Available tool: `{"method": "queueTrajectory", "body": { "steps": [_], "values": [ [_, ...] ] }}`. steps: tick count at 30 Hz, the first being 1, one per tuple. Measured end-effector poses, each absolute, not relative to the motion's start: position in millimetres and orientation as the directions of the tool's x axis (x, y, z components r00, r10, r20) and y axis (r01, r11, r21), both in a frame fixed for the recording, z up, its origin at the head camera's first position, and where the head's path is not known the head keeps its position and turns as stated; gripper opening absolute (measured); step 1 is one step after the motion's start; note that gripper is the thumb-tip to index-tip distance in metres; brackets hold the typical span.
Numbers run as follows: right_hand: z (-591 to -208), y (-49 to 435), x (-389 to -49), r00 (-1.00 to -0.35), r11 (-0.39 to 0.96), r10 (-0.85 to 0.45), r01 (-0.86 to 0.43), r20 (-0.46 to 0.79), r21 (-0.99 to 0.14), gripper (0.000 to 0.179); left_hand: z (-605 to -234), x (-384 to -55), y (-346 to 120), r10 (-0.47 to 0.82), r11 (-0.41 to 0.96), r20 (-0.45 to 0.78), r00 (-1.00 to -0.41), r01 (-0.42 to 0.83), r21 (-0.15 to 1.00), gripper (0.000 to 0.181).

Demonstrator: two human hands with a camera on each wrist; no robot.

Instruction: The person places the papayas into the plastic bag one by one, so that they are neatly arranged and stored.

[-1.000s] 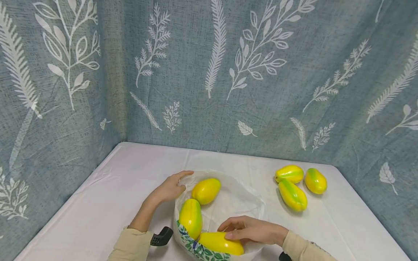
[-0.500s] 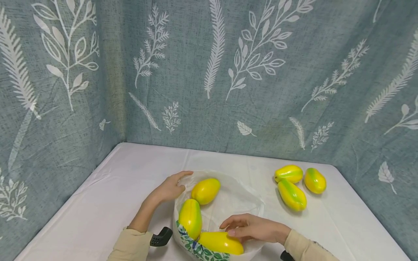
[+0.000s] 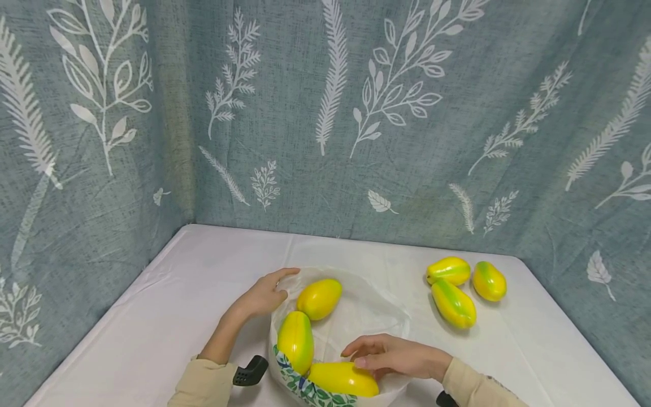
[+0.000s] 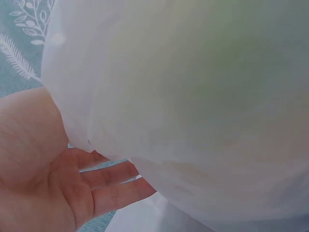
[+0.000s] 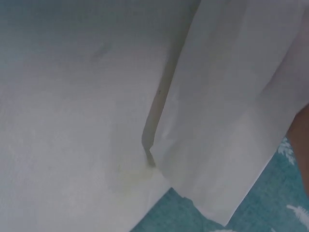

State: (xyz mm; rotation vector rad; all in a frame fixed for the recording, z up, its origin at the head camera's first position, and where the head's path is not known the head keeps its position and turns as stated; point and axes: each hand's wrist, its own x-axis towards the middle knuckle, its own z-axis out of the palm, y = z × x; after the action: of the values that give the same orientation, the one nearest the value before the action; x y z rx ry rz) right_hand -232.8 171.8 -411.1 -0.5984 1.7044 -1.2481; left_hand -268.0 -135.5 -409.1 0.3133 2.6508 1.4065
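A white plastic bag (image 3: 376, 299) with a leaf-print band stands with its mouth wide at the front of the table in the head view. Three yellow-green papayas lie in it: an upper papaya (image 3: 319, 299), a left papaya (image 3: 296, 342) and a front papaya (image 3: 343, 380). My left hand (image 3: 261, 294) touches the bag's left rim, its index finger stretched along the edge; the left wrist view shows the bag overlapping its fingertips. Inside the bag, my right hand (image 3: 396, 357) has its thumb at the front papaya, fingers loosely bent above it.
At the right back of the white table (image 3: 229, 249) lie more papayas: a rear papaya (image 3: 450, 269), a rightmost papaya (image 3: 490, 281) and a nearer papaya (image 3: 454, 304). A leaf-patterned blue-green curtain (image 3: 295, 141) surrounds the table. The right wrist view is mostly filled by white bag material (image 5: 217, 111).
My right hand has shifted slightly to the right along the front papaya, and its fingers have lifted a little. The left hand and the papayas keep their places.
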Motion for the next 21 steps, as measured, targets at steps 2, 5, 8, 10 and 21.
{"method": "queueTrajectory", "body": {
  "steps": [2,5,8,10,21],
  "values": [
    [-410,174,-234,-0.48,0.358,-0.795,0.124,-0.372,-0.925,0.043,-410,-268,-135,0.239,0.545,-0.009,-0.971,0.127,0.829,0.052],
    [-409,180,-237,-0.511,0.326,-0.787,0.131,-0.346,-0.936,0.043,-410,-268,-135,0.24,0.542,-0.005,-0.971,0.13,0.83,0.052],
    [-408,186,-241,-0.555,0.294,-0.766,0.146,-0.324,-0.945,0.043,-410,-268,-134,0.24,0.54,-0.007,-0.971,0.128,0.832,0.052],
    [-407,190,-243,-0.588,0.283,-0.745,0.148,-0.314,-0.948,0.044,-410,-269,-134,0.241,0.539,-0.009,-0.971,0.126,0.833,0.052],
    [-398,216,-254,-0.698,0.124,-0.685,0.167,-0.206,-0.978,0.045,-409,-269,-133,0.242,0.542,-0.013,-0.97,0.124,0.831,0.052]
  ]
}}
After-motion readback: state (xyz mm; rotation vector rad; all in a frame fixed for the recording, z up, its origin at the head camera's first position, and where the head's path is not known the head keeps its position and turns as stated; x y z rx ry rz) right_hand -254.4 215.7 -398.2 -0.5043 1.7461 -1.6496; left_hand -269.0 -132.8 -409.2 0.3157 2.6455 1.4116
